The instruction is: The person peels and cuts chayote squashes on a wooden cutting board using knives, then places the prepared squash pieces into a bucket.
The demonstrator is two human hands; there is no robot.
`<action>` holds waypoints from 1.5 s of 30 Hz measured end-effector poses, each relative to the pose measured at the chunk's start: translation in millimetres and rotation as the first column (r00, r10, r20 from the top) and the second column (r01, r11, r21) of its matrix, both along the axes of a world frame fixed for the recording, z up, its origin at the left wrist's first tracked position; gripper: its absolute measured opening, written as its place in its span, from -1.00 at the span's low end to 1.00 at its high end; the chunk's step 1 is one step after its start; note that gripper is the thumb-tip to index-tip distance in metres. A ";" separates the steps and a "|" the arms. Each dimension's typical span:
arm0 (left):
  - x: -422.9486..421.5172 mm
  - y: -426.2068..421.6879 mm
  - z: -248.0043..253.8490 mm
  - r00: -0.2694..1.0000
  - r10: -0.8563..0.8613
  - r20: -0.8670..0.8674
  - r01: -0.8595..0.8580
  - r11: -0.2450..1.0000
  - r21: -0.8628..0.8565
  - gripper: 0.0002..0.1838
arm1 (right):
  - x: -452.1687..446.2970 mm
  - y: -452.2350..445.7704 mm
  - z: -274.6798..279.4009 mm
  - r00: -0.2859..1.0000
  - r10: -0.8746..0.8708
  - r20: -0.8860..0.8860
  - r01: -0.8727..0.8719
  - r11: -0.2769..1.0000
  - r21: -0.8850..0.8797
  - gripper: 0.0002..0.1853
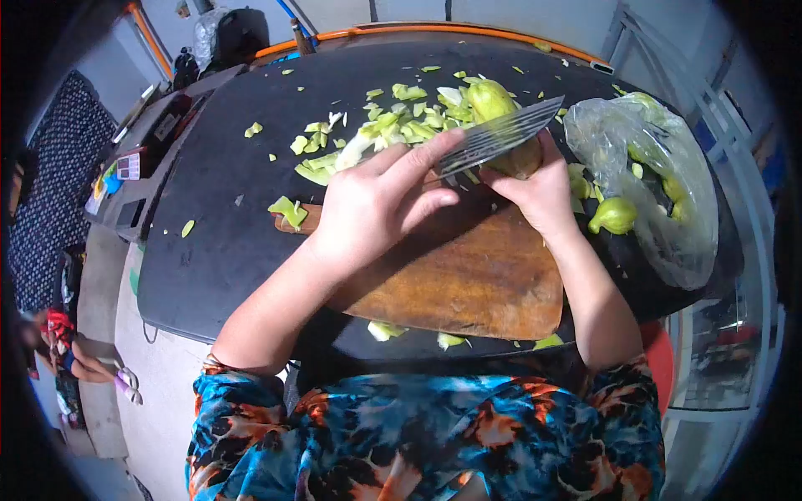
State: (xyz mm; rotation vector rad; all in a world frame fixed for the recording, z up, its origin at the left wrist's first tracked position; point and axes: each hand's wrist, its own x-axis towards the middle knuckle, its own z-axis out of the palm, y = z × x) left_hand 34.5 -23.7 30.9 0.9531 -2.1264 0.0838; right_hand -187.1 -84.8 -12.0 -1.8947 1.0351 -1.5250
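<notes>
My left hand [376,192] is closed round the handle of a knife [501,138], whose broad, wet-looking blade points up and to the right. Behind the blade, my right hand [535,184] grips a green fruit [525,160], mostly hidden by the blade and fingers. Just above the blade shows a pale green rounded fruit [491,100]; whether it joins the held one I cannot tell. Under both hands lies a wooden cutting board [468,275] with its handle to the left. Pale green peelings [393,125] are heaped beyond my hands.
At the right, a clear plastic bag [693,234] holds several green fruits, and another green fruit [614,215] lies against it. Scraps dot the black table [217,209]. A red stool [658,367] stands below the right edge. At far left is a person [71,342].
</notes>
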 end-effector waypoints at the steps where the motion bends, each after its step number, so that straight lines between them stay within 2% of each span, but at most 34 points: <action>1: 0.2 -0.5 -0.4 1.000 -0.003 -0.003 0.003 1.000 -0.014 -0.49 | 1.4 1.4 2.6 0.999 -0.021 -0.028 0.020 1.000 -0.016 -0.31; 2: 1.0 -0.8 -1.1 1.000 -0.006 -0.005 0.006 1.000 -0.026 -0.48 | 4.2 1.5 3.5 0.995 0.062 0.076 -0.066 0.996 0.056 -0.30; 5: 5.1 -2.0 -0.7 1.000 -0.027 -0.009 0.027 0.998 -0.058 -0.52 | 0.1 -3.6 -4.4 1.000 -0.023 -0.016 0.022 0.998 -0.053 -0.28; 7: 8.0 -5.6 0.9 0.997 -0.068 -0.034 0.064 0.992 -0.107 -0.54 | -1.6 -4.6 -8.4 0.997 -0.062 -0.034 0.060 0.996 -0.066 -0.24; 8: 9.0 1.7 5.7 1.000 -0.015 -0.009 0.015 0.999 0.032 -0.50 | -1.0 -4.1 -8.0 0.996 -0.074 -0.050 0.070 0.995 -0.069 -0.23; 11: 5.4 0.1 2.8 0.995 -0.047 -0.089 0.049 0.998 0.025 -0.50 | -1.9 -7.3 -10.6 0.994 -0.075 -0.084 0.063 0.988 -0.139 -0.21; 13: 5.1 -0.5 1.7 0.988 -0.067 -0.141 0.070 0.997 0.015 -0.59 | -0.3 -5.9 -8.8 0.996 -0.059 -0.072 0.049 0.990 -0.134 -0.21; 17: 7.6 -8.7 -1.5 0.981 -0.093 -0.169 0.085 0.995 -0.054 -0.63 | -1.5 4.8 3.3 0.948 -0.264 -0.179 0.211 0.939 -0.271 -0.23; 19: 9.8 -13.6 -3.2 0.988 -0.028 -0.150 0.032 0.999 0.018 -0.64 | -3.4 2.9 1.5 0.923 -0.326 -0.204 0.257 0.918 -0.304 -0.24; 23: -5.5 -14.5 -11.0 0.989 -0.008 -0.145 0.015 0.999 0.049 -0.65 | -0.6 -7.9 -8.1 0.907 -0.366 -0.209 0.307 0.913 -0.270 -0.26; 25: -13.8 -9.7 -5.5 0.993 -0.018 -0.117 0.022 0.999 0.027 -0.62 | 3.6 -5.2 -5.7 0.941 -0.272 -0.201 0.232 0.951 -0.204 -0.27; 27: -18.0 -4.8 1.5 0.993 -0.011 -0.113 0.017 0.998 0.055 -0.65 | 9.0 -5.8 -12.7 0.965 -0.162 -0.207 0.117 0.970 -0.212 -0.27; 28: -17.7 -2.7 2.9 0.995 0.025 -0.100 -0.015 0.995 0.095 -0.68 | 8.8 0.7 -5.9 0.921 -0.252 -0.296 0.170 0.946 -0.275 -0.25; 30: -14.9 0.6 4.6 0.993 0.097 -0.066 -0.084 0.981 0.173 -0.73 | 8.2 2.6 -5.6 0.933 -0.239 -0.270 0.160 0.945 -0.285 -0.24; 31: -11.5 -2.9 3.3 0.984 0.167 -0.053 -0.158 0.976 0.148 -0.71 | 6.9 3.2 -4.9 0.938 -0.234 -0.256 0.156 0.944 -0.292 -0.24; 32: -5.2 -11.2 -1.3 0.971 0.235 -0.042 -0.228 0.966 0.123 -0.68 | 2.5 8.2 -3.5 0.911 -0.320 -0.260 0.220 0.911 -0.350 -0.23; 33: 2.7 -21.2 -7.9 0.953 0.302 -0.035 -0.297 0.950 0.098 -0.63 | -2.2 7.7 3.4 0.942 -0.306 -0.137 0.211 0.858 -0.468 -0.25; 35: 35.8 -55.5 -31.7 0.895 0.444 0.053 -0.445 0.873 0.198 -0.63 | -20.2 18.5 33.6 0.895 -0.446 -0.027 0.421 0.861 -0.285 -0.31; 38: 22.8 -53.7 -16.7 0.910 0.411 -0.053 -0.379 0.877 0.296 -0.63 | -36.6 0.2 30.9 0.914 -0.391 0.106 0.404 0.895 -0.186 -0.36; 39: 16.0 -49.7 -12.8 0.918 0.384 -0.102 -0.335 0.885 0.323 -0.64 | -36.0 -5.6 24.1 0.949 -0.294 0.115 0.308 0.942 -0.135 -0.41; 40: 11.9 -47.5 -11.6 0.925 0.369 -0.093 -0.315 0.881 0.354 -0.63 | -34.0 -11.2 17.0 0.964 -0.166 0.208 0.180 0.982 -0.052 -0.42; 41: 9.8 -46.5 -13.9 0.928 0.356 -0.112 -0.293 0.881 0.372 -0.63 | -30.7 -15.1 9.7 0.950 -0.039 0.309 0.036 0.999 0.015 -0.43; 42: 9.5 -45.5 -16.8 0.929 0.347 -0.130 -0.274 0.879 0.389 -0.63 | -25.0 -16.0 3.3 0.920 0.016 0.392 -0.060 0.993 0.100 -0.46; 43: 10.4 -43.4 -19.3 0.928 0.342 -0.147 -0.258 0.876 0.406 -0.62 | -25.5 -14.7 3.6 0.857 0.082 0.508 -0.215 0.954 0.209 -0.46; 45: 14.0 -37.8 -20.5 0.932 0.285 -0.222 -0.197 0.917 0.347 -0.64 | -24.3 -9.1 9.2 0.669 0.134 0.731 -0.533 0.773 0.345 -0.45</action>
